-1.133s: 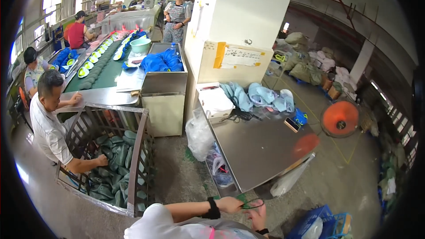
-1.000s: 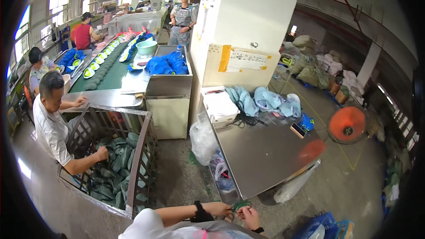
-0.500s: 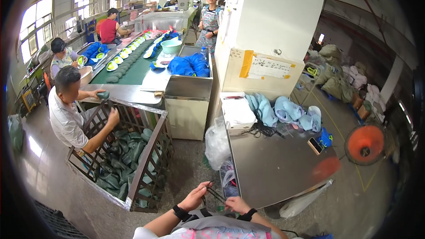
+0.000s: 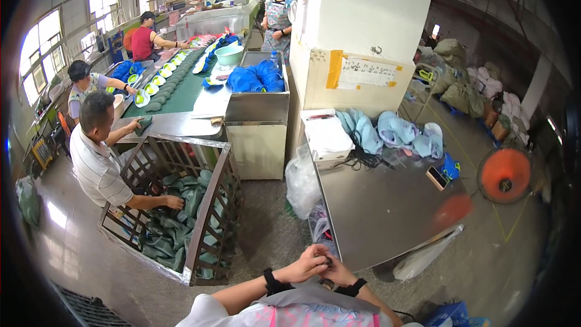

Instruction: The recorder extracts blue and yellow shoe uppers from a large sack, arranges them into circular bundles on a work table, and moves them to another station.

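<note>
At the lower edge of the view, just off the near corner of the bare grey metal table [image 4: 387, 212], the person's left hand [image 4: 310, 266] and right hand [image 4: 339, 274] meet, touching each other above a pale grey garment front. Between them sits a small dark object [image 4: 327, 261], mostly covered by the fingers; its shape and kind cannot be made out. The left fingers curl together over it from above, and the right fingers close under it, so both hands appear clamped on it, though the fingertips themselves are hidden. Each wrist wears a dark band, and the forearms are cut off by the lower rim.

Half a second ago the two hands were apart, the left raised and open-fingered with a thin dark thing between them; they have since come together and drawn in closer to the body. The view has also swung, so the table now lies further right.

To the left, a seated person in a striped shirt [image 4: 97, 166] reaches into a brown slatted metal crate [image 4: 206, 212] of dark green moulded pieces; that arm was up on the counter before. Pale blue bundles [image 4: 396, 130] lie at the table's far end, blurred.
</note>
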A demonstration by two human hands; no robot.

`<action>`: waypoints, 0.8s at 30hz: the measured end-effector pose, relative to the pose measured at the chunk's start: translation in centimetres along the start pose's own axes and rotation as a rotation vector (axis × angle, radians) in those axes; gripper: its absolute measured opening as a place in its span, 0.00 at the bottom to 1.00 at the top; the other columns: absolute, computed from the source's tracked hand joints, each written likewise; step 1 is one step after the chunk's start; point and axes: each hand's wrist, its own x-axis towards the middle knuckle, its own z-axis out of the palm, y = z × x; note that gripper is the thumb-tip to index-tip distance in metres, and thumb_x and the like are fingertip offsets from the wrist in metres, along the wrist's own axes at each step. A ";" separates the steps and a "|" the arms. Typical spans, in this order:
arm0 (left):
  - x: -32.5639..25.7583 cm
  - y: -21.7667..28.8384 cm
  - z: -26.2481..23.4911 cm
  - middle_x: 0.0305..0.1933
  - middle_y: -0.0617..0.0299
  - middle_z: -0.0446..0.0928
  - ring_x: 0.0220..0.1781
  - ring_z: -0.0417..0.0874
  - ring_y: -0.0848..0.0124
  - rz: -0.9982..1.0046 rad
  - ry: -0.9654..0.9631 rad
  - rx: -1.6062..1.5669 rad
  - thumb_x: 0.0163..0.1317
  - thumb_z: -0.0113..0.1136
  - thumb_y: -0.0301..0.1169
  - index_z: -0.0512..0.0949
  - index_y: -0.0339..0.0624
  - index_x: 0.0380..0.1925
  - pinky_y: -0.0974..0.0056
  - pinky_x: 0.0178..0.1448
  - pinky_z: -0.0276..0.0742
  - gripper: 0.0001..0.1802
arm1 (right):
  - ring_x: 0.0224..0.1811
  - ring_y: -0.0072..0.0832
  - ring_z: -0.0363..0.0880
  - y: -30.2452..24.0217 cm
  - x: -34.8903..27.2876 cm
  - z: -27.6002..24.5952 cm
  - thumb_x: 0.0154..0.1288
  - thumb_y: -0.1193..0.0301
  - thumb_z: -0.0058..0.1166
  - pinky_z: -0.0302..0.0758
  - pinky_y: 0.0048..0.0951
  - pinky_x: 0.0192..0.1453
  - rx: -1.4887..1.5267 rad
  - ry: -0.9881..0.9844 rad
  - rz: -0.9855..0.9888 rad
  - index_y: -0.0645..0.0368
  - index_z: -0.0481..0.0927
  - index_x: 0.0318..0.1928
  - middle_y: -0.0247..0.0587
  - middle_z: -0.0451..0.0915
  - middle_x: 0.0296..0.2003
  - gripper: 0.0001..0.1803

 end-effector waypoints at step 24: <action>-3.3 0.6 1.1 0.54 0.46 0.63 0.61 0.59 0.53 -0.145 -0.241 0.093 0.64 0.48 0.41 0.68 0.34 0.41 0.55 0.61 0.54 0.18 | 0.45 0.21 0.71 1.6 -2.2 3.4 0.62 0.72 0.48 0.70 0.27 0.46 -0.106 -0.039 -0.041 0.58 0.67 0.54 0.35 0.74 0.44 0.19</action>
